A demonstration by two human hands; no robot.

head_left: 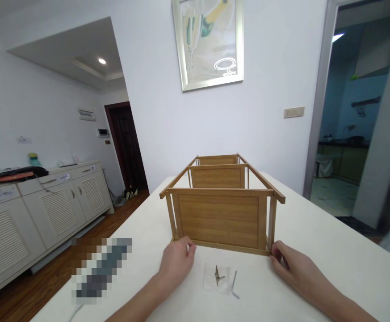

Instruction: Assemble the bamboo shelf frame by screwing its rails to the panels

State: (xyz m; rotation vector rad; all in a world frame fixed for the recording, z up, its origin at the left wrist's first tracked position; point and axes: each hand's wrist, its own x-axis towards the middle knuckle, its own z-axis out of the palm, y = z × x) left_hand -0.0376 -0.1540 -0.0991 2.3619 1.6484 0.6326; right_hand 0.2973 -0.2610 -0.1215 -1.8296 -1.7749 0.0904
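Note:
A wooden shelf rack (218, 219) lies on its side on the white table, with its boards standing upright one behind another. My left hand (178, 259) is curled at its near lower left corner, partly covering the corner. My right hand (288, 264) has its fingers closed at the near lower right corner, thumb and fingertips against the wood. Between my hands a small clear plastic bag (208, 279) lies flat, with several brass-coloured screws (217, 276) on or in it. Just right of the bag rests a bent metal hex key (234, 284).
The white table (315, 250) reaches back to the wall. At its left edge is a blurred-out dark object (102, 270) with a cable. White cabinets (57, 205) stand along the left wall. A framed picture (211, 80) hangs above, and a doorway opens at the right.

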